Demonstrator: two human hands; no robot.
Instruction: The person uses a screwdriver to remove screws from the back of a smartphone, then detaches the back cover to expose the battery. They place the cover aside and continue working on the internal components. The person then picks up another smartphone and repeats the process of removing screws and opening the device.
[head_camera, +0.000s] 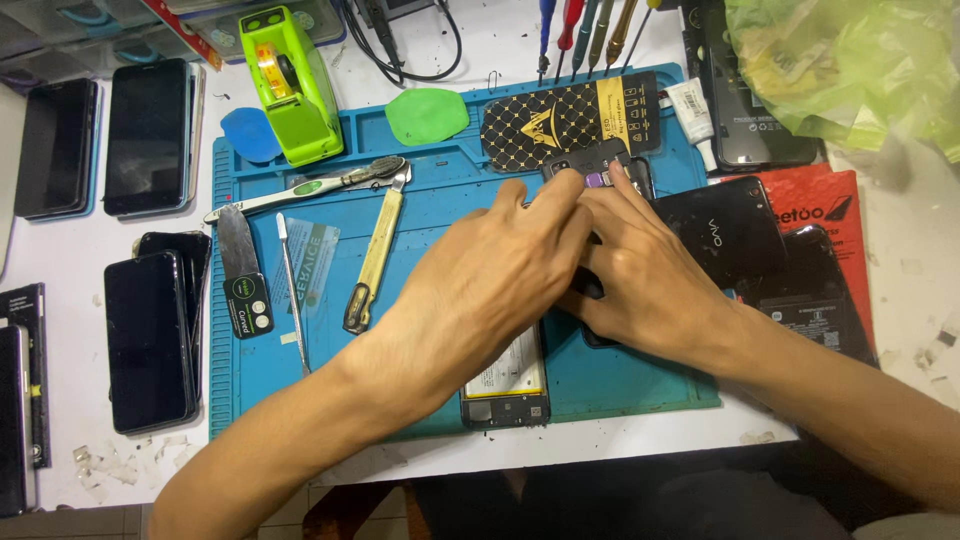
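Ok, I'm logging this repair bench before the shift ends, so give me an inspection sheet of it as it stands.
Surface: blue repair mat on a white bench, with small debris at the bench's near left edge.
Job's things: opened phone on the mat, mostly hidden under both hands.
Clutter: green tape dispenser, toothbrush, utility knife, metal spudger, phones stacked at left, black back covers at right, green plastic bag.
Grippers: left hand and right hand meet on the phone's upper end; grip unclear.
Cables: black cable at the top.
Surroundings: screwdrivers standing at the far edge.
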